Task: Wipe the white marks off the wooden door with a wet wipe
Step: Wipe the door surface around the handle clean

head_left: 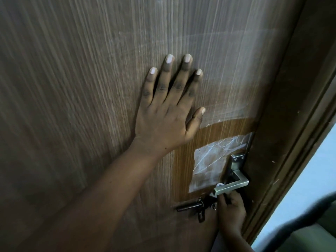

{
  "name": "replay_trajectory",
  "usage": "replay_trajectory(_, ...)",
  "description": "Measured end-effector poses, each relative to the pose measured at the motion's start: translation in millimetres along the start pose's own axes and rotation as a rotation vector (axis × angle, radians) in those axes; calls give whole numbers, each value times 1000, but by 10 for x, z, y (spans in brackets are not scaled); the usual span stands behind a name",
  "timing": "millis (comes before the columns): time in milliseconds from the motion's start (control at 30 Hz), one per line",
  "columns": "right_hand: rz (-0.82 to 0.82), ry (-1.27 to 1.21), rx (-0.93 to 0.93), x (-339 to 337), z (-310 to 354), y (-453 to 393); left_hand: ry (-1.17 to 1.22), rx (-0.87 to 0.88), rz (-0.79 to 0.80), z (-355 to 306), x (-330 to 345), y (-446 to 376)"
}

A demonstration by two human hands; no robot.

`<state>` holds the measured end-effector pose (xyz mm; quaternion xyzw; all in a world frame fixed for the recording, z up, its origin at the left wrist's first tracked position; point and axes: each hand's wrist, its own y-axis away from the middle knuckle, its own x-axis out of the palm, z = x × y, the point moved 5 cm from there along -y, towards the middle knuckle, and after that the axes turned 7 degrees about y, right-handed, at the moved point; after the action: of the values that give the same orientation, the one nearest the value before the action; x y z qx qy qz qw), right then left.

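The wooden door fills the view. My left hand lies flat on it with fingers spread, holding nothing. A patch of white marks with scribbled lines sits beside the metal lever handle; a faint white haze spreads over the panel above. Low down, just under the lever, my right hand is closed around a small white wet wipe, of which only a bit shows above the fingers, against the door below the patch.
A dark sliding bolt latch is fixed left of my right hand. The dark wooden door frame runs down the right side. Beyond it is a pale wall and a dark curved object at the lower right corner.
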<state>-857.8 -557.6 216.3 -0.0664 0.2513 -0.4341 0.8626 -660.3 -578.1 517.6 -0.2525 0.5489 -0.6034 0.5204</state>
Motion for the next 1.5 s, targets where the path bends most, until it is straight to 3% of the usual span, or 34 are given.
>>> replay_trajectory(67,35,63,-169,80,217,172,1,-4,-5,-7,2,9)
replay_trajectory(167,94,202,-599,213,556,506,0,4,-4,-36,4,28)
replay_trajectory(200,116,193,-649,246,597,569,2,10,-1,-45,4,35)
replay_trajectory(333,229,125,-604,310,596,638,16,14,8,-46,26,69)
replay_trajectory(400,232,117,-680,274,726,656,19,16,12,-43,27,75)
replay_trajectory(567,153,95,-782,102,1389,584,33,21,18,-42,8,75)
replay_trajectory(767,-72,-25,-753,-346,1925,78,74,20,24,-30,1,87)
replay_trajectory(933,-48,-18,-866,-407,1924,-34,72,19,20,-28,11,85)
replay_trajectory(1000,-97,-6,-798,-496,1835,-218,75,19,24,-26,12,85)
replay_trajectory(1167,-233,39,-367,-787,1469,-778,76,21,28,-29,14,93)
replay_trajectory(1267,-250,136,-384,-747,1449,-808,73,19,18,-25,19,92)
replay_trajectory(1500,-280,33,-298,-724,1317,-756,60,22,1,-21,30,98)
